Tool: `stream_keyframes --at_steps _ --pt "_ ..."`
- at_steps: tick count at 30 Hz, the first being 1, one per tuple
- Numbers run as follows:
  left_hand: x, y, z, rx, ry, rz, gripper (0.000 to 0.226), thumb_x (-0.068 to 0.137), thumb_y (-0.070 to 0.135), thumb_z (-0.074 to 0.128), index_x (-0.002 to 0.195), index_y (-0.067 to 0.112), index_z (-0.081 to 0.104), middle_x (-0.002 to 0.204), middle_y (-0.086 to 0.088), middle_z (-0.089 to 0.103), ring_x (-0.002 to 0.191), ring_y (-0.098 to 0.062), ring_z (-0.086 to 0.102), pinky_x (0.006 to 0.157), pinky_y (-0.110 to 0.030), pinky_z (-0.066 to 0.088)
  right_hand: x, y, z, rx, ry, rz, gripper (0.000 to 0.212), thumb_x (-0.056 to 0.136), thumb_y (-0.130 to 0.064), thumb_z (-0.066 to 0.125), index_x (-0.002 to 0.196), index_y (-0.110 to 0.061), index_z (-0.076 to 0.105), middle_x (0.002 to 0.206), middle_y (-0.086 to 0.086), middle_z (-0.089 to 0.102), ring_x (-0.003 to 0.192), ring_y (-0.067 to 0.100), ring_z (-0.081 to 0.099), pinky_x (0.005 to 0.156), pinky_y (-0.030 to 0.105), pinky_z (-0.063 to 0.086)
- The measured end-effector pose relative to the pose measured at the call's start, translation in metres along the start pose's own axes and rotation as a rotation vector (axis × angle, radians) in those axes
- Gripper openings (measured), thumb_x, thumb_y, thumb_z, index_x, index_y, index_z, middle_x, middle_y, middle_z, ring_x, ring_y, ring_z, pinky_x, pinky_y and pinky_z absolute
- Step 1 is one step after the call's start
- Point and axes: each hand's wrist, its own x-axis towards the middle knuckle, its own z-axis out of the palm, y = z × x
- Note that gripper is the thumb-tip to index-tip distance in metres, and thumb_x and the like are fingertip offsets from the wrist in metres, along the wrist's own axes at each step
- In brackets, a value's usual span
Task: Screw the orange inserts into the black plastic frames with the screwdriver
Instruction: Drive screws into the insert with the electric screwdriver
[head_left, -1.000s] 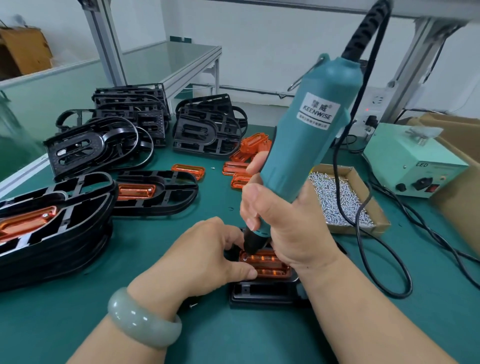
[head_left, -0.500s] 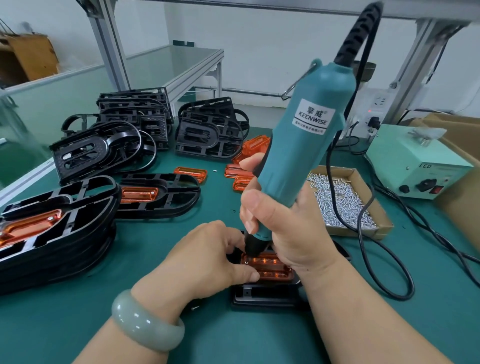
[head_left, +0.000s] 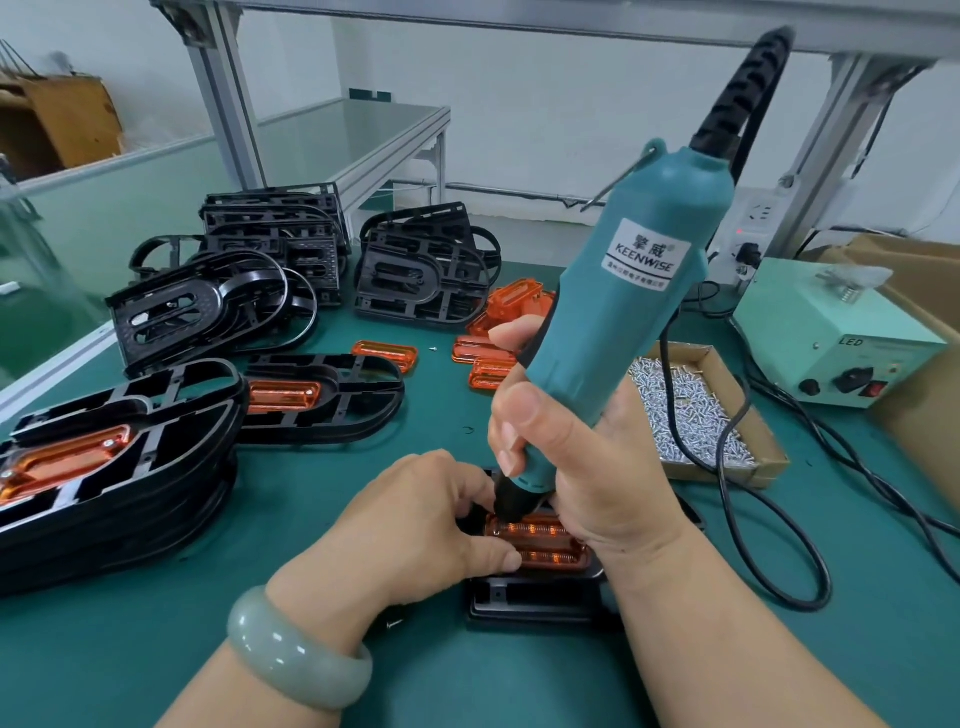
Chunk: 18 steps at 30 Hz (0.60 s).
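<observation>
Here the step in hand looks like driving a screw at the left end of an orange insert (head_left: 545, 545). The insert sits in a black frame (head_left: 535, 597) lying flat on the green mat (head_left: 130, 649), near and centre. The right hand (head_left: 571, 447) wraps fully round the lower body of the teal electric screwdriver (head_left: 623, 291), which leans to the right, its tip down on the insert's far-left corner. The left hand (head_left: 415, 525) pinches the insert's left end, thumb on the near edge and curled fingers close against the tip. Whether those fingers also steady a screw cannot be told.

The next move probably calls for keeping the bit square on the screw head while the left hand holds the insert seated. After that comes a fresh screw from the cardboard box of screws (head_left: 696, 410) just to the right, likely for the right end, which the right hand hides.
</observation>
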Motion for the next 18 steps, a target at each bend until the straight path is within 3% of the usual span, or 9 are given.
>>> stream_keyframes --at_steps 5,9,11,14,18 --pt "0.000 -0.005 0.002 -0.040 0.004 0.009 0.036 0.062 0.054 0.078 0.062 0.069 0.045 0.078 0.013 0.049 0.071 -0.001 0.046 0.059 -0.022 0.035 0.001 0.000 0.002 -0.006 0.027 -0.002 0.038 0.077 -0.047 0.076 0.106 -0.025 0.065 0.060 -0.006 0.054 0.048 0.012 0.049 0.052 0.022 0.043" --pt "-0.001 -0.007 0.003 -0.043 0.009 0.021 0.033 0.062 0.053 0.078 0.060 0.066 0.048 0.077 0.012 0.048 0.072 -0.002 0.046 0.061 -0.023 0.037 0.001 -0.002 0.003 0.003 0.018 -0.014 0.041 0.077 -0.049 0.075 0.107 -0.023 0.064 0.060 -0.006 0.054 0.048 0.012 0.049 0.052 0.022 0.043" --pt "-0.001 -0.007 0.004 -0.045 -0.001 0.020 0.029 0.062 0.055 0.078 0.059 0.063 0.050 0.080 0.012 0.050 0.079 -0.002 0.048 0.069 -0.025 0.044 0.004 -0.005 0.003 0.051 0.035 -0.059 0.041 0.077 -0.048 0.076 0.107 -0.022 0.064 0.060 -0.006 0.054 0.048 0.011 0.049 0.053 0.023 0.042" --pt "0.000 -0.008 0.005 -0.056 -0.008 -0.011 0.025 0.060 0.057 0.078 0.072 0.062 0.056 0.083 0.016 0.052 0.088 -0.004 0.050 0.081 -0.027 0.046 0.007 -0.011 -0.001 0.079 0.115 -0.113 0.044 0.077 -0.047 0.076 0.106 -0.018 0.062 0.059 -0.006 0.052 0.047 0.011 0.048 0.055 0.024 0.041" --pt "0.001 -0.011 0.006 -0.016 -0.006 -0.048 0.042 0.060 0.058 0.076 0.100 0.052 0.064 0.085 0.018 0.052 0.089 -0.002 0.050 0.083 -0.024 0.045 0.003 -0.014 -0.008 0.084 0.202 -0.103 0.050 0.073 -0.048 0.078 0.106 -0.015 0.059 0.057 -0.003 0.049 0.046 0.011 0.046 0.054 0.024 0.040"
